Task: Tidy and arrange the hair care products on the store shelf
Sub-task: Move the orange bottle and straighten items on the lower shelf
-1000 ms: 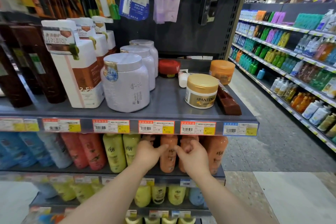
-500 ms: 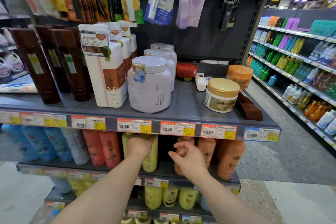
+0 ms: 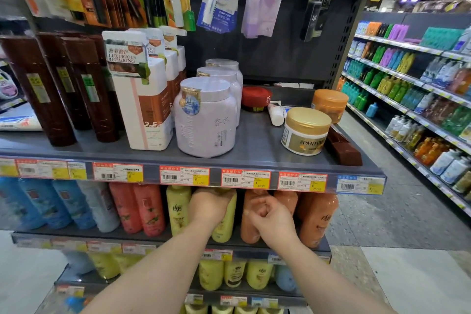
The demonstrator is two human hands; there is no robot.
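Gripping yellow bottle point(image 3: 226, 222) near its top on second shelf point(image 3: 76, 236), left hand point(image 3: 207, 208) sits as half second ago; right hand point(image 3: 270, 216) now curls tighter, fingers point(image 3: 257, 209) clenched, touching orange bottle point(image 3: 251, 222), grasp unclear. Shelf rows hold upright blue, red, yellow, orange bottles.

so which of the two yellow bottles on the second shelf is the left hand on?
The right-hand yellow bottle: the left hand covers its top. The left yellow bottle beside it stands untouched.
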